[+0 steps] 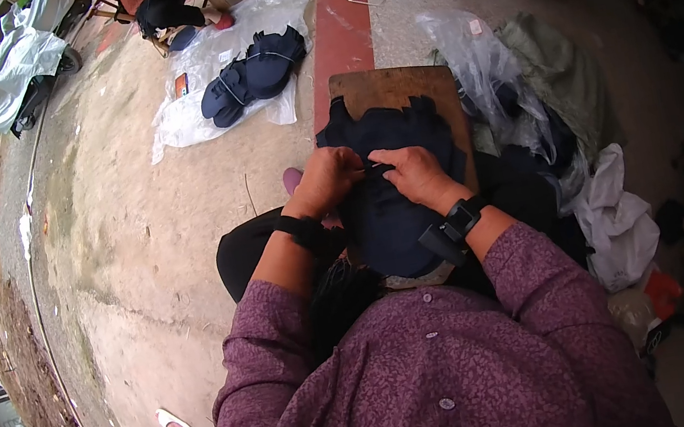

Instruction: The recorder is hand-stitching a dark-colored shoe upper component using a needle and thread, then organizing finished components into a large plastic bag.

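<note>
A stack of dark navy cut cloth pieces (pixel 404 230), with a rounded near end and a notched far edge, lies over a brown wooden board (pixel 392 84) in front of me. My left hand (pixel 330 177) is closed, its fingertips pinched together above the middle of the stack. Close beside it, my right hand (pixel 418 174) has thumb and forefinger reaching toward the left fingertips. A small pale bit shows between the two hands, too small to name. What the left fingers pinch is hidden, and so is whatever the right fingertips grip.
Two tied dark cloth bundles (pixel 252 74) lie on a clear plastic sheet (pixel 172 133), near an orange phone-like object (pixel 181 85). Plastic bags (pixel 478 52) and a white sack (pixel 616 220) crowd my right. Other people sit at the far side and lower left.
</note>
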A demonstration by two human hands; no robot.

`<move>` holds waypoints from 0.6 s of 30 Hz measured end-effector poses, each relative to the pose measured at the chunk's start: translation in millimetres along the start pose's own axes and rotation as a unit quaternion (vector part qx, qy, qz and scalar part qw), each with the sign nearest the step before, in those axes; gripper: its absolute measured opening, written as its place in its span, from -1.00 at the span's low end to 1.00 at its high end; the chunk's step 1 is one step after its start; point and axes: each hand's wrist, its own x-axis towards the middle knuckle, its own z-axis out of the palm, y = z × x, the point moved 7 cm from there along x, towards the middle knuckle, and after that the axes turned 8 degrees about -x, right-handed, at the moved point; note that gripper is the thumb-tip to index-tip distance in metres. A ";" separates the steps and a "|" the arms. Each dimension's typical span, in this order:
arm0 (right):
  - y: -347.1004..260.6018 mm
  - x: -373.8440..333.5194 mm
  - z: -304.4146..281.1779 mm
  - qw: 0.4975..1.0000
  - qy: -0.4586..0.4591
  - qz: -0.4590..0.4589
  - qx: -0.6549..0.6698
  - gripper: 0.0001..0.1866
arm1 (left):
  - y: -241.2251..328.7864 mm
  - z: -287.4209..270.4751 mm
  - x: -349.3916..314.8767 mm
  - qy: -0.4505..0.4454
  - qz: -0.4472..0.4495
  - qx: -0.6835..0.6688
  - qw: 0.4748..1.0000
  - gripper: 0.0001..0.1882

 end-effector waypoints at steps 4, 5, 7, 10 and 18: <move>-5.6 -0.9 -5.0 1.000 0.002 0.015 0.002 -0.62 | -3.6 0.9 -1.1 0.020 -0.028 0.034 0.999 -0.87; -4.2 -0.8 -6.4 0.998 -0.006 0.050 0.021 -0.64 | -4.5 0.3 -1.7 0.022 -0.035 0.062 0.997 -0.87; 3.4 -3.2 -10.5 0.998 0.037 0.043 0.035 -0.66 | -4.0 1.9 -1.1 0.029 -0.026 0.048 0.998 -0.87; 3.7 -2.7 -17.6 0.997 0.078 0.001 -0.005 -0.72 | -10.9 -0.8 -1.2 0.042 -0.009 0.029 0.999 -0.87; -12.0 11.0 -24.8 0.971 0.037 -0.149 -0.184 -0.90 | -11.4 -1.9 0.9 0.030 -0.019 0.008 0.999 -0.86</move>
